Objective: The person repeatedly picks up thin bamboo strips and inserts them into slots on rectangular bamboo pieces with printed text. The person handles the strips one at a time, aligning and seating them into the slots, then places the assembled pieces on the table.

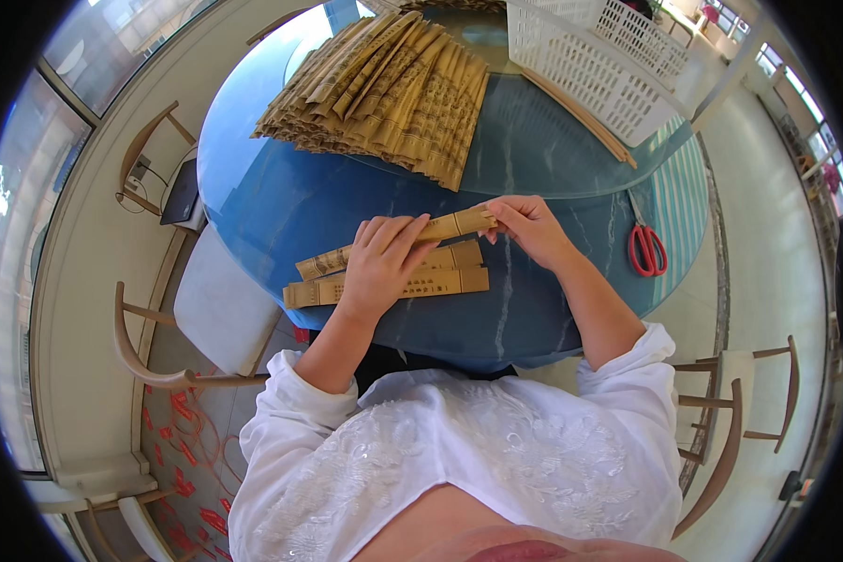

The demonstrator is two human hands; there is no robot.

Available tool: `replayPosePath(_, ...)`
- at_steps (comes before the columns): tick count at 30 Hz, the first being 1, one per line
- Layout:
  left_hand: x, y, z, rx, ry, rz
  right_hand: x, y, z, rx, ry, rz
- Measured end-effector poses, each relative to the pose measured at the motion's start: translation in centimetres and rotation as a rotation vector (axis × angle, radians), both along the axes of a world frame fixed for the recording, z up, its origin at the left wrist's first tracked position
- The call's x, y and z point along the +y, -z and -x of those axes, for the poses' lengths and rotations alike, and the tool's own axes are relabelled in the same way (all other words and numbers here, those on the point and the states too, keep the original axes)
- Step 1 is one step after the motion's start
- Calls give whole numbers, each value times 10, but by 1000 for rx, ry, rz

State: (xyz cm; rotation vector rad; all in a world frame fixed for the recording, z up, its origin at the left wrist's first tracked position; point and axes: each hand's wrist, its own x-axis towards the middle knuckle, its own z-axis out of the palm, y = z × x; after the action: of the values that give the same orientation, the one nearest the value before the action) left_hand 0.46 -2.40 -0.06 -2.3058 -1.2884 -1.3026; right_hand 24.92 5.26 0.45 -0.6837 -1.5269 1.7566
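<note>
A long, narrow kraft-brown paper box [459, 223] with dark print lies slantwise in front of me, above the table top. My left hand [379, 267] is closed over its middle, thumb along the near side. The fingertips of my right hand [531, 229] pinch its right end, where small flaps show; the fingers partly hide that end. Just below it on the table lie two similar flat brown boxes, an upper one [464, 254] and a nearer one [454, 281], both partly covered by my left hand and wrist.
A large stack of similar brown boxes [384, 94] rests on the round glass turntable [534, 178] of the blue table [253, 201]. Behind, at right, stands a white plastic basket [609, 84] beside thin wooden sticks [581, 117]. Red-handled scissors [646, 250] lie near the right edge. Chairs surround the table.
</note>
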Motion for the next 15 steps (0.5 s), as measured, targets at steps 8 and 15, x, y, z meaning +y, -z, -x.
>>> replayPosePath(8,-1,0,0,49,-12,-46,3,1,-3,12,-73,-21)
replayPosePath(15,-7,-17,6,148,-160,-63,17,-5,-20,242,216,87)
